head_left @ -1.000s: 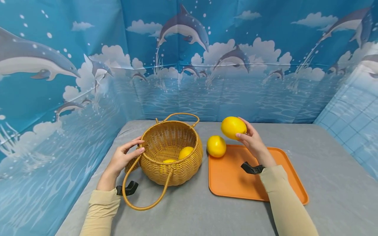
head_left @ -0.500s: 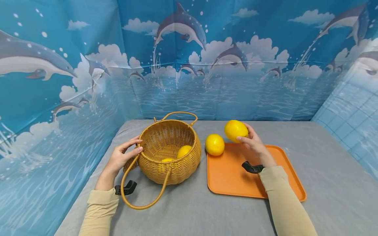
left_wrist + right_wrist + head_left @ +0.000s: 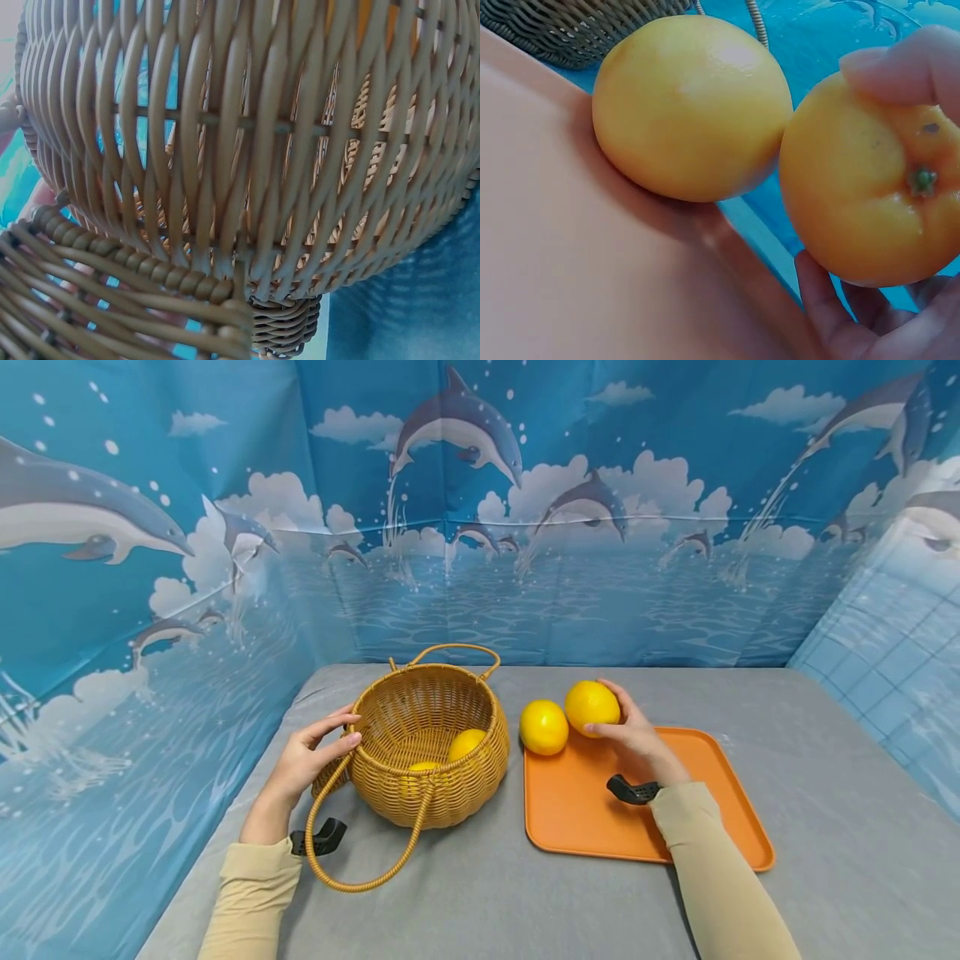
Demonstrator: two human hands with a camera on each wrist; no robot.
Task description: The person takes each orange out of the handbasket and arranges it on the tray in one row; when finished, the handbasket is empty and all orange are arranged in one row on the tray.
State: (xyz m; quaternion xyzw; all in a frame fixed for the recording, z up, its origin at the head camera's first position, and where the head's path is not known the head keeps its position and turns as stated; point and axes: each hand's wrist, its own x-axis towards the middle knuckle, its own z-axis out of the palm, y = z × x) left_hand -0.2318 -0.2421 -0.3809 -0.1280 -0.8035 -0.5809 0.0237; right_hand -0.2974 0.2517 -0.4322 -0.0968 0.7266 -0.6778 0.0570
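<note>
In the head view my left hand (image 3: 303,760) holds the left rim of a round wicker basket (image 3: 427,785), thumb and fingers at its edge. Two yellow fruits lie inside, the clearer one an orange (image 3: 467,743) by the right wall. My right hand (image 3: 637,735) grips another orange (image 3: 591,706) above the far edge of an orange tray (image 3: 577,810). Beside it, a further orange (image 3: 543,727) sits at the tray's far left corner. In the right wrist view the gripped orange (image 3: 862,180) shows a green stem end, close against or touching the other orange (image 3: 690,105).
One basket handle (image 3: 367,887) droops onto the grey tabletop (image 3: 465,902); the other handle (image 3: 457,647) stands up behind. A wicker lid (image 3: 112,300) hangs at the basket's left side in the left wrist view. A dolphin-print curtain (image 3: 480,585) encloses the table.
My right hand has lowered the orange toward the tray's far edge, beside the other orange, and turned it. My left hand stays at the basket rim.
</note>
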